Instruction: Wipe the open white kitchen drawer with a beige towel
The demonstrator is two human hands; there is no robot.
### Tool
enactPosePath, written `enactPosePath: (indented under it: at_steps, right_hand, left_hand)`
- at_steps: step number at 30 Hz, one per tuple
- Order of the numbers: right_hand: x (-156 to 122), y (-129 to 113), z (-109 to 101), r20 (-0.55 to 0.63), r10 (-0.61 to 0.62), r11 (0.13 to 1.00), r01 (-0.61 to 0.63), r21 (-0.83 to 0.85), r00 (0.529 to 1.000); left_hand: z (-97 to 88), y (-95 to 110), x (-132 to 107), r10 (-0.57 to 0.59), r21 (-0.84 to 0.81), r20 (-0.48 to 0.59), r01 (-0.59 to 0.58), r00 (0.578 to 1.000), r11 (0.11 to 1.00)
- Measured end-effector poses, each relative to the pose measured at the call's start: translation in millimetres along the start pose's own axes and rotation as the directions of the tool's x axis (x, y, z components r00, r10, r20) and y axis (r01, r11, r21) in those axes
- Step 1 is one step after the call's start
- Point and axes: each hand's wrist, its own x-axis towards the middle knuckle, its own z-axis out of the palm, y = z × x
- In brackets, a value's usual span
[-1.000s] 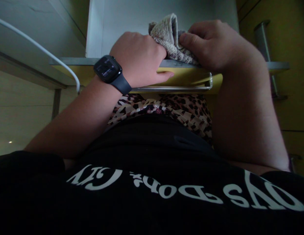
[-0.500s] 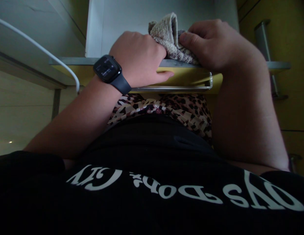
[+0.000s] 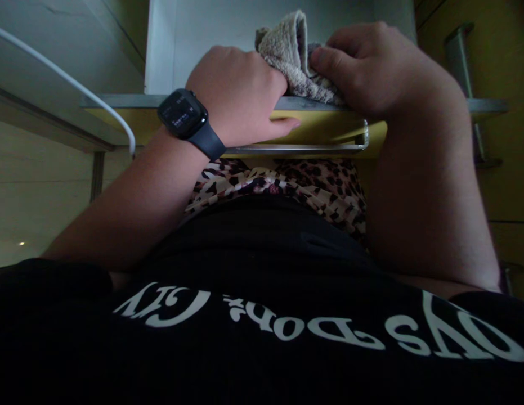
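Terry cloth [image 3: 285,50]: beige, brown-flecked, bunched, one fold standing in a loop; sits at the grey top edge [image 3: 304,103] of the yellow drawer front [image 3: 321,126], between both hands.
Right hand [image 3: 374,73]: narrow, thumb pressed on the cloth, which it holds; other fingertips hidden.
Left hand [image 3: 240,93]: curled over the edge, thumb along the outer face, knuckles just beside the cloth. Cannot tell whether the hidden fingers hold cloth or only the edge.
Grip, judged: flat, even thumb pressure should suit cloth this loose; the upstanding fold wants tucking under, lest it slip. A steady left hand would check any drawer slide.
Smartwatch [image 3: 183,113]: dark, on the left wrist.
Bar handle [image 3: 304,149]: metal, below the edge.
Drawer [image 3: 160,45]: pulled out, pale walls.
White cable [image 3: 67,75]: off to the left, well apart from the cloth.
Cabinet handle [image 3: 460,59]: upper right, beyond the right hand.
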Motion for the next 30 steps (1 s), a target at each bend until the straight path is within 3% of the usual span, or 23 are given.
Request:
enactPosePath:
  at_steps: [30]
  right_hand:
    - [0.8,0.4,1.3,0.009,0.003,1.0,-0.003,-0.022,1.0]
  left_hand:
    - [-0.3,0.3,0.5,-0.008,-0.011,0.015,0.008,1.0,1.0]
